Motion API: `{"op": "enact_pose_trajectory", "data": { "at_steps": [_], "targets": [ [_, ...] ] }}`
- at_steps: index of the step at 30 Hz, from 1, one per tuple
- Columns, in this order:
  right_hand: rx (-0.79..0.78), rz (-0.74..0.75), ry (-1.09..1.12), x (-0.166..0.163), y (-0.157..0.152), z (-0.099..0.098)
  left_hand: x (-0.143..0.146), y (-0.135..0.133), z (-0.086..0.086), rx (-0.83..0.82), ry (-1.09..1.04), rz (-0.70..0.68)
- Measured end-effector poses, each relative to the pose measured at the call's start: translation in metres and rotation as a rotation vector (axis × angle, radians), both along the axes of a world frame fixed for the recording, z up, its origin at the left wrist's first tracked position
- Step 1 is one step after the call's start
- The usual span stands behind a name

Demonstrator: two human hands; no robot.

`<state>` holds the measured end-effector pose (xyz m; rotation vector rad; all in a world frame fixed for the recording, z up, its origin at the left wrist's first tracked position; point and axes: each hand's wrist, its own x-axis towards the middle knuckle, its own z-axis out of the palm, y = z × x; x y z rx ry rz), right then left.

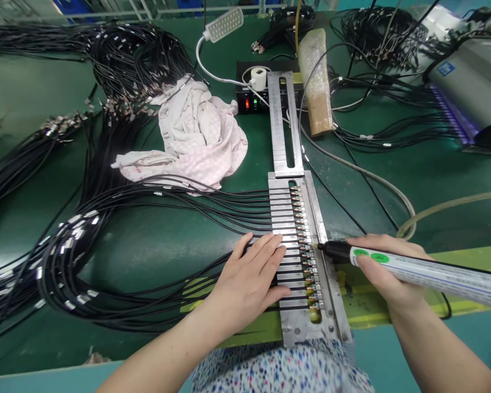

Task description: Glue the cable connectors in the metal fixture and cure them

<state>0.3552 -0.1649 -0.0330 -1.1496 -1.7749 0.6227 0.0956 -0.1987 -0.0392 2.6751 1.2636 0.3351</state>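
Observation:
My left hand point(251, 267) lies flat, fingers out, over the black cables point(245, 199) and the left side of a metal fixture point(288, 327). The cables lie side by side in the fixture's slots. Their small metal connectors point(303, 226) form a row along its channel. In my right hand point(393, 273) is a long white pen-shaped dispenser point(425, 273) with a black front end and green stickers. Its tip points left at the connectors near the middle of the row; whether it touches them I cannot tell.
A crumpled pink-white cloth point(200, 134) lies beyond the cables, near large cable bundles point(135, 60). Behind the fixture stand a black control box point(245, 90) and a gooseneck lamp point(225, 24). A wrapped block point(317, 82), a hose point(376, 174) and a purple-lit machine point(474, 87) are right.

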Motion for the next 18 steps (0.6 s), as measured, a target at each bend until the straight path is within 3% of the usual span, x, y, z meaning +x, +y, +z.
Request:
{"op": "enact_pose_trajectory", "data": {
  "at_steps": [18],
  "targets": [
    [0.014, -0.019, 0.009, -0.0013, 0.0008, 0.0010, 0.0002, 0.0005, -0.0016, -0.001, 0.008, 0.002]
  ]
}}
